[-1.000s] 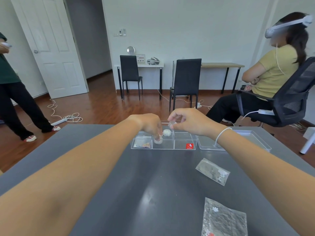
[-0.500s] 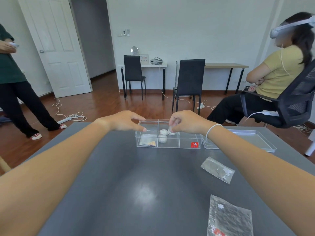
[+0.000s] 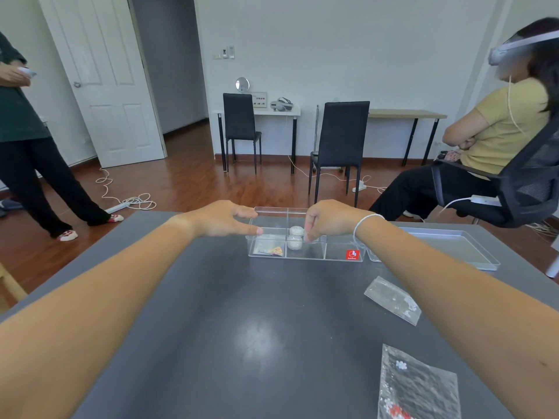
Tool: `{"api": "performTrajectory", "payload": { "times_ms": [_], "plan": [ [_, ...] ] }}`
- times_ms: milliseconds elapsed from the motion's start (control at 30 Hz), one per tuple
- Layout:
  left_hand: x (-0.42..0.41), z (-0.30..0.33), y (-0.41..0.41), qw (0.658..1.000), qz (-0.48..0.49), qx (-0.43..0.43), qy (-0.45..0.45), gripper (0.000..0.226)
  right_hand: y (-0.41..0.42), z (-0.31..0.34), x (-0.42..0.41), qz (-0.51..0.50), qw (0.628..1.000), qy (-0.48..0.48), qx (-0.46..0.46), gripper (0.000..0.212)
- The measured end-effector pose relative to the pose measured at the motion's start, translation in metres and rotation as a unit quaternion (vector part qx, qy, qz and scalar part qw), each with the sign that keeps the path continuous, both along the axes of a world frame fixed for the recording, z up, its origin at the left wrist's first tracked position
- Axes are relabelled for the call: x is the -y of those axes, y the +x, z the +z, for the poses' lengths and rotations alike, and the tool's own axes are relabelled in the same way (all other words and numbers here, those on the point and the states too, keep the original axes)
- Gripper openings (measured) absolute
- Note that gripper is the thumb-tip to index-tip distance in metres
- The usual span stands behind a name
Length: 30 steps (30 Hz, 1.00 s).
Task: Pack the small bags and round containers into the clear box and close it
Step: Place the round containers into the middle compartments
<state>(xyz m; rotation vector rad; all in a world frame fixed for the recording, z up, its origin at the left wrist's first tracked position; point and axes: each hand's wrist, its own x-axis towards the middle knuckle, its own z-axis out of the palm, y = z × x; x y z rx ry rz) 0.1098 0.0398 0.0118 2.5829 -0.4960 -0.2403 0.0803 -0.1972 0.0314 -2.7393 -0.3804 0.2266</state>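
Hands over clear box, containers seemingly between

Both arms reach forward, left hand loosely spread with palm down, right hand with fingertips pinched downward.

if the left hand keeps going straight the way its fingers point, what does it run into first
The left hand points right, its fingers at the left wall of the clear box. It would likely meet that wall or rim first. Whether they already touch it is unclear, as depth is hard to judge here.
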Motion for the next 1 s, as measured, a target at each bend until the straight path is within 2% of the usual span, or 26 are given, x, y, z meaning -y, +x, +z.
{"api": "performTrajectory", "payload": {
  "times_ms": [233,433,667,833,1000],
  "plan": [
    [0.0,-0.001,-0.002,1.0,0.0,0.002,-0.003,0.071,0.002,-0.003,0.0,-0.004,1.0,-0.026,-0.005,0.007],
    [0.0,-0.003,-0.007,1.0,0.011,0.018,-0.022,0.065,-0.001,-0.005,0.009,-0.013,0.998,0.025,0.055,0.006],
    [0.003,0.0,-0.031,0.991,0.039,0.063,-0.107,0.048,-0.03,-0.001,0.031,-0.014,0.983,0.137,0.118,0.012],
    [0.022,0.011,-0.067,0.978,0.015,0.13,-0.164,0.016,-0.059,0.002,0.055,-0.021,0.977,0.168,0.133,0.014],
    [0.059,0.012,-0.106,0.974,-0.03,0.13,-0.183,0.019,-0.088,-0.007,0.071,-0.033,0.975,0.168,0.143,0.012]
  ]
}}
